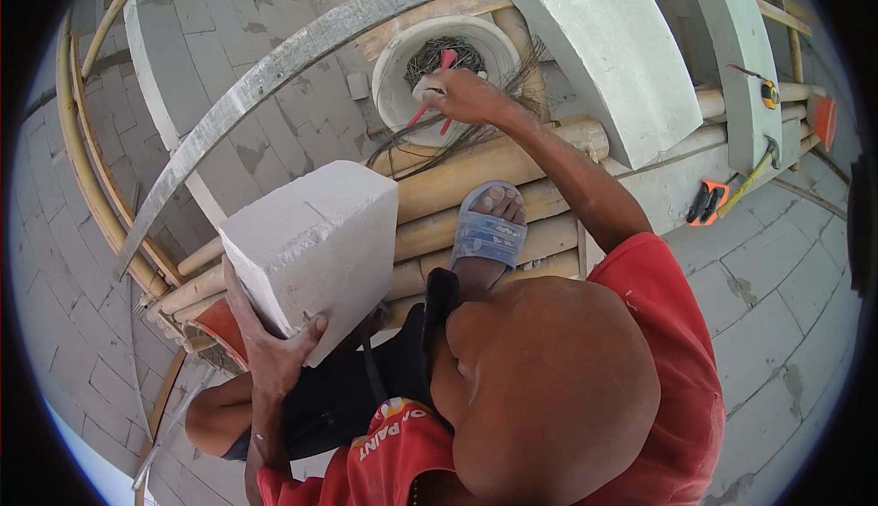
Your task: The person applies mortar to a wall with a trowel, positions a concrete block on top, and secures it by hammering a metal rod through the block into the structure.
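A white lightweight concrete block (315,241) stands tilted on the bamboo poles, close to my bent leg. My left hand (274,341) grips its near left end, with the thumb on the face turned toward me and the fingers along its left side. My right arm reaches forward over a whitish bucket (389,76). Inside it lies a heap of dark nails (466,56). My right hand (457,96) is closed around red pincers (447,58), whose two thin red legs show below the fingers; the grip itself is partly hidden.
Bamboo poles (494,177) form the platform under my foot in a blue sandal (489,236). Dark thin wires (430,154) lie by the bucket. Rightward are an orange-handled saw (706,202), a yellow-handled hammer (752,179) and a tape measure (769,95). A curved grey plank (274,62) crosses the left.
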Action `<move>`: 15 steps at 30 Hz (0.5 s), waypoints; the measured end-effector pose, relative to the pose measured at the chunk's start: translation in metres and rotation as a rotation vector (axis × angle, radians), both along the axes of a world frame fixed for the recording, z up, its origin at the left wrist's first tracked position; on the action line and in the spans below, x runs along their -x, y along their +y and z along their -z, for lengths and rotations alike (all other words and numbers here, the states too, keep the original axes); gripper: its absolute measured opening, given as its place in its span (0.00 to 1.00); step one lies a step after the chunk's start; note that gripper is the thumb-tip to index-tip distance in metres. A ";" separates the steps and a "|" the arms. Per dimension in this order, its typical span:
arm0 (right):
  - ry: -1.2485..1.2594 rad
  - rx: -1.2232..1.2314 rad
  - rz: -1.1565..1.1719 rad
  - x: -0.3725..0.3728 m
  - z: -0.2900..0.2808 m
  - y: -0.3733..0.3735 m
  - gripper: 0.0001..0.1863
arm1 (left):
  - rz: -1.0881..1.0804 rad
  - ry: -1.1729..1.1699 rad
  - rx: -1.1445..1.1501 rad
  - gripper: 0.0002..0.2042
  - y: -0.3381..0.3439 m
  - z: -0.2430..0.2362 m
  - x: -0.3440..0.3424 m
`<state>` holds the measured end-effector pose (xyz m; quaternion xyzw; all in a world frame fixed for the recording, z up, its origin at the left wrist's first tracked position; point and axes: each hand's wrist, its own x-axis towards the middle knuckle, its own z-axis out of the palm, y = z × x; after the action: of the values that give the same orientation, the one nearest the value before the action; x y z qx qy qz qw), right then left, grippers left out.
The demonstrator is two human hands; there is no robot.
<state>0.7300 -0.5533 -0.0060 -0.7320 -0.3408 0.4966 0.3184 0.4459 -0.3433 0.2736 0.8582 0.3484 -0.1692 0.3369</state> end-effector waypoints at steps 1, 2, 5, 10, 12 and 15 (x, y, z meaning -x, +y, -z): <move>-0.367 0.139 0.081 -0.010 0.033 0.007 0.20 | 0.112 0.037 -0.065 0.66 -0.002 0.009 -0.001; -0.540 0.104 0.069 -0.013 0.051 0.018 0.16 | 0.093 0.049 -0.081 0.66 -0.013 0.005 -0.001; -0.918 0.135 -0.139 -0.012 0.113 0.034 0.13 | 0.118 0.160 -0.092 0.63 -0.035 0.017 -0.008; -1.129 0.182 -0.376 -0.007 0.140 0.029 0.12 | 0.423 0.150 -0.262 0.60 -0.065 0.027 -0.005; -1.083 0.165 -0.368 -0.012 0.143 0.026 0.12 | 0.480 0.121 -0.281 0.58 -0.069 0.027 0.000; -1.060 0.170 -0.341 -0.012 0.140 0.028 0.12 | 0.501 -0.008 -0.322 0.56 -0.076 0.037 0.020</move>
<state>0.7424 -0.5257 -0.1463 -0.8389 -0.5267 0.1310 -0.0412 0.4255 -0.4191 0.2370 0.9605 0.1468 -0.1860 0.1456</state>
